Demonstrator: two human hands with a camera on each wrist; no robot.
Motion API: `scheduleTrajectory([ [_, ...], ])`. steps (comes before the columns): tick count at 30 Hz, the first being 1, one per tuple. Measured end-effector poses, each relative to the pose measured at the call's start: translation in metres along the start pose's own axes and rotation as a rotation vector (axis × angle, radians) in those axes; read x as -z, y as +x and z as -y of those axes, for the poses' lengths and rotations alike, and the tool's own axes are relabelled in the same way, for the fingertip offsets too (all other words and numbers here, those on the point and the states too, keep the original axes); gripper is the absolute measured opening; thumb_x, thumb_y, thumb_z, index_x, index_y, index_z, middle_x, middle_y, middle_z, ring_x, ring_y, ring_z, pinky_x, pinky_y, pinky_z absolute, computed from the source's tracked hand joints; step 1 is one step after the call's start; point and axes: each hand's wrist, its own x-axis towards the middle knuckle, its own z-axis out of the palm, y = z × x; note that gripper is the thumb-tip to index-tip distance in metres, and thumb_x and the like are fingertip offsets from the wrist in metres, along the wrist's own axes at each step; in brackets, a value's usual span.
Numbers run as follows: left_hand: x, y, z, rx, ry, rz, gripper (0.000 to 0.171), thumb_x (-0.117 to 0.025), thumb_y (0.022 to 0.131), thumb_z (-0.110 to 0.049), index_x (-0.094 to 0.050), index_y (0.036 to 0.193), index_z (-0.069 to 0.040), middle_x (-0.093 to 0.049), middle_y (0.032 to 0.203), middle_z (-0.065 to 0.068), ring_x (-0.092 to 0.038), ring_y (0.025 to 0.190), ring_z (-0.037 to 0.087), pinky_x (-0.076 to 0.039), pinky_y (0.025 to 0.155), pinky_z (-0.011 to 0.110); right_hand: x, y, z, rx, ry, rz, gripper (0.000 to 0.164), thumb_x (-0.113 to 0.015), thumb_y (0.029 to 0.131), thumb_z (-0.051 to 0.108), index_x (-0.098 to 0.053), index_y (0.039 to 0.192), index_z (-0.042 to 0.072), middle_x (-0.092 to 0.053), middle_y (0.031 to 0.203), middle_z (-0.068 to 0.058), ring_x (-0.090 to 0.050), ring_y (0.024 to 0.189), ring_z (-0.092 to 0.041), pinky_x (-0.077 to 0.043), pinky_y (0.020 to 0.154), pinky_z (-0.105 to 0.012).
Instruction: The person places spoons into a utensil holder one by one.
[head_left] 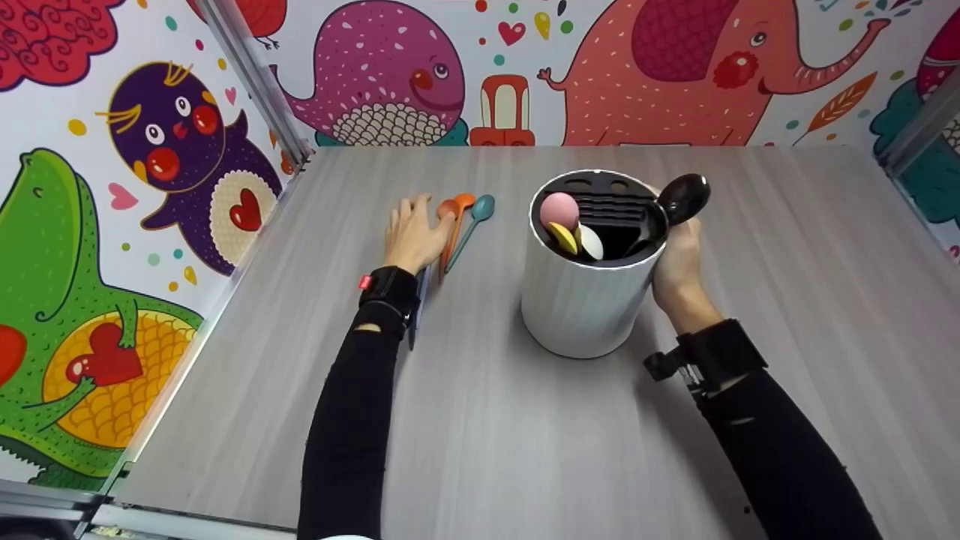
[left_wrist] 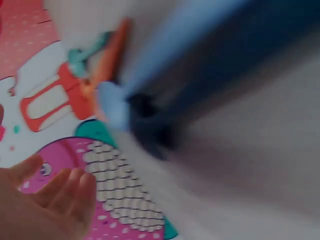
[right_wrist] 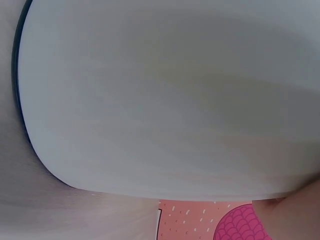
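In the head view, my left hand (head_left: 414, 236) is spread low over the table beside several spoons, holding nothing visible. Nearest it lie an orange spoon (head_left: 455, 229) and a teal spoon (head_left: 483, 208). A blue spoon (left_wrist: 114, 105) and a dark one (left_wrist: 150, 135) appear blurred in the left wrist view, partly under my left wrist in the head view. My right hand (head_left: 679, 262) grips the right side of a white utensil holder (head_left: 585, 307), its fingers mostly hidden behind it. Inside stand a black spoon (head_left: 684, 199), a pink-headed utensil (head_left: 559, 211), and yellow and white ones.
The grey table (head_left: 480, 420) carries the holder and spoons. Walls with cartoon animals (head_left: 390, 75) close off the back and left side. A metal post (head_left: 255, 82) stands at the back left corner.
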Motion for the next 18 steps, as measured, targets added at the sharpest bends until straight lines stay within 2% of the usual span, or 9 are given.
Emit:
scheduleTrajectory([
  [4, -0.011, 0.000, 0.010, 0.041, 0.075, 0.046, 0.065, -0.047, 0.092, -0.053, -0.038, 0.143, -0.014, -0.044, 0.136, 0.015, -0.039, 0.121, 0.033, -0.033, 0.104, 0.047, 0.001, 0.000, 0.000, 0.002, -0.002, 0.001, 0.050, -0.040, 0.099, 0.033, -0.062, 0.109, -0.012, -0.072, 0.092, -0.005, -0.066, 0.087, -0.017, -0.050, 0.084, -0.031],
  [11, -0.021, 0.002, 0.013, 0.096, 0.171, 0.134, 0.064, -0.054, 0.088, -0.049, -0.044, 0.140, -0.011, -0.047, 0.133, 0.018, -0.040, 0.121, 0.035, -0.033, 0.104, 0.048, 0.001, 0.000, 0.000, 0.014, -0.011, 0.000, 0.050, -0.040, 0.099, 0.030, -0.060, 0.112, -0.013, -0.072, 0.094, -0.005, -0.066, 0.089, -0.017, -0.050, 0.085, -0.031],
  [18, -0.021, 0.001, 0.010, 0.096, 0.177, 0.171, 0.052, -0.058, 0.088, -0.043, -0.055, 0.129, -0.011, -0.049, 0.123, 0.018, -0.045, 0.116, 0.036, -0.036, 0.101, 0.048, 0.000, 0.000, 0.000, 0.007, -0.006, 0.014, 0.050, -0.039, 0.099, 0.031, -0.061, 0.110, -0.013, -0.072, 0.094, -0.005, -0.066, 0.088, -0.017, -0.050, 0.084, -0.031],
])
